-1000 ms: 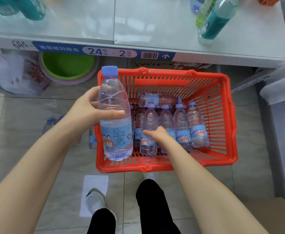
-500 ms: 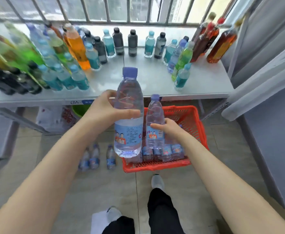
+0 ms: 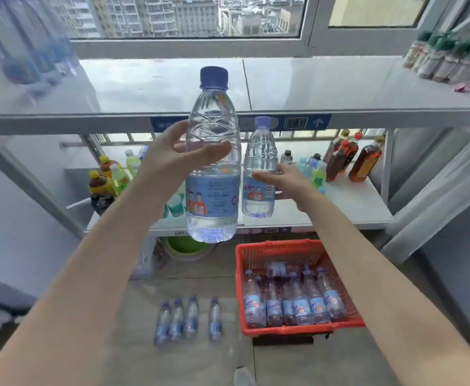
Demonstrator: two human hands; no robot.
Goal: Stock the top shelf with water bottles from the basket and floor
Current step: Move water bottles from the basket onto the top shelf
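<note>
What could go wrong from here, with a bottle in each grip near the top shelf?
1. The left grip wraps the left bottle only partway, so it may slip.
2. The right grip holds the right bottle low, at the label; it could tip when set on the shelf.
3. Floor bottles stand just ahead of the person; a step forward might knock them.

Upper left: row of bottles [image 3: 19,51], blurred, labels unreadable. Centre: shelf-edge label [image 3: 297,123], partly hidden behind large held bottle [image 3: 214,112] and small held bottle [image 3: 260,151]. Lower centre: floor bottles [image 3: 186,319], print too small. Bottom edge: shoe [image 3: 243,376], cut off.
</note>
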